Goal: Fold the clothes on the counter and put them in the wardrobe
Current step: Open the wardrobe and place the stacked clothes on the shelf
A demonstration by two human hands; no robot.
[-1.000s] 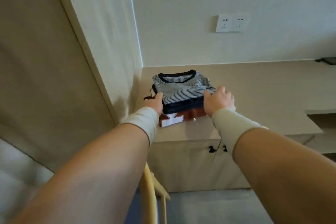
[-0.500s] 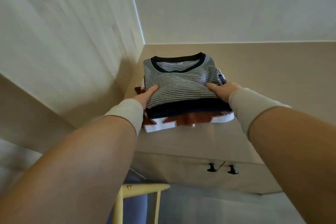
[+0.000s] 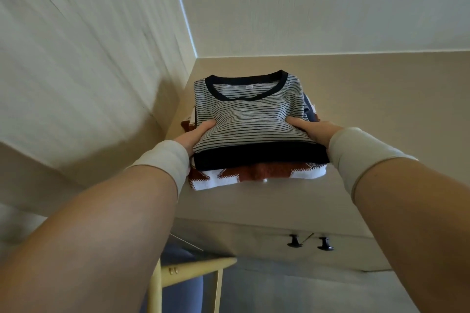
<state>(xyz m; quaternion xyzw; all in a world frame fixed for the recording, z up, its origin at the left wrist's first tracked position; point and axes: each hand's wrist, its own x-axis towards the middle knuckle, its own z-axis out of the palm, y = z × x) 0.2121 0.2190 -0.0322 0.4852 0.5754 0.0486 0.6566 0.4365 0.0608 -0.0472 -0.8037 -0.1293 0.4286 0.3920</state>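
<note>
Head view: both hands are on the pile! The left hand (image 3: 194, 136) grips the left side of the folded clothes, thumb lying on top of the striped T-shirt (image 3: 250, 115) and the rest of the fingers hidden underneath. The right hand (image 3: 314, 131) clamps the right side the same way, thumb on top. The striped shirt sits uppermost, over a dark navy garment (image 3: 259, 157) and a rust-and-white patterned knit (image 3: 254, 174) at the bottom. The stack sits at the bench (image 3: 368, 109) corner by the wall, its near edge just past the bench front. Below, two black cabinet knobs (image 3: 310, 242) and a yellow chair frame (image 3: 193, 270).
</note>
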